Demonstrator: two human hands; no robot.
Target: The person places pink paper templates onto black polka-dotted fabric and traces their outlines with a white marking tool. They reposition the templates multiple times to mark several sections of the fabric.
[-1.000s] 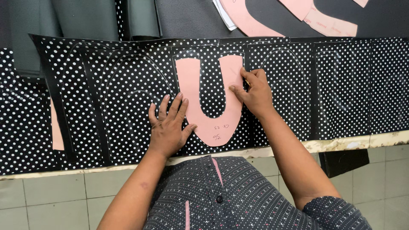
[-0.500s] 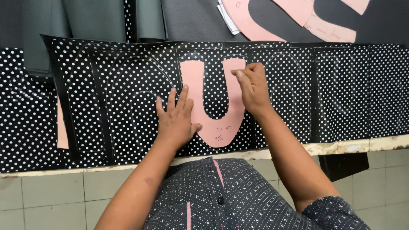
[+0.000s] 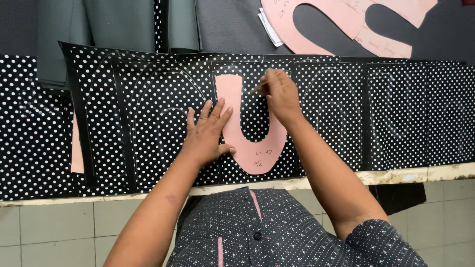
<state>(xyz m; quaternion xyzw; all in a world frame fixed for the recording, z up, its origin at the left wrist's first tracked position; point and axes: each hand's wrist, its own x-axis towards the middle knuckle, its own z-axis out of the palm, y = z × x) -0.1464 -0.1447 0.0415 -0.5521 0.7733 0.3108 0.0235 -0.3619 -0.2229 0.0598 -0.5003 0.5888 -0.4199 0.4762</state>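
Workbench [image 3: 346,180], pale worn front edge. Black white-dotted fabric [image 3: 396,118] spread across it. Grey material [image 3: 118,24] lies behind.

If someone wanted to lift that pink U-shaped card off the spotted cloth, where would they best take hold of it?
Probably at the rounded bottom of the pink U-shaped template, coming from the near table edge. It lies flat on the polka-dot fabric, and that bend is its widest part. The left hand presses its left arm flat, and the right hand works a slim tool by its right arm.
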